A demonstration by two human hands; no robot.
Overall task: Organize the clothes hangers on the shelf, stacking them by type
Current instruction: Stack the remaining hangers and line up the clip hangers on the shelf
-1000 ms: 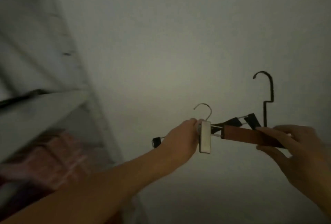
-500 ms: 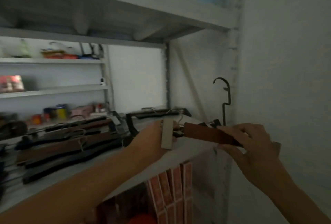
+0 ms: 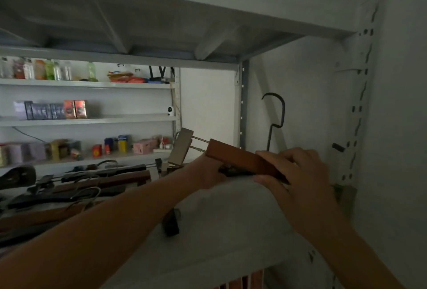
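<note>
Here the white metal shelf point(image 3: 231, 214) spreads flat and matte, its slotted upright post point(image 3: 360, 94) to the right. On the shelf's left part lies a dim pile of hangers point(image 3: 76, 187), dark and brown bars with wire hooks, hard to tell apart. Above the shelf's middle, the right hand point(image 3: 298, 173) curls around a brown wooden clip hanger point(image 3: 238, 158), thumb beneath; its thin black hook point(image 3: 276, 117) rises behind. The left hand point(image 3: 205, 173) grips the hanger's underside, its fingers hidden. A pale flat clip point(image 3: 181, 146) stands at the hanger's left end. A small black clip point(image 3: 171, 221) lies on the shelf below.
</note>
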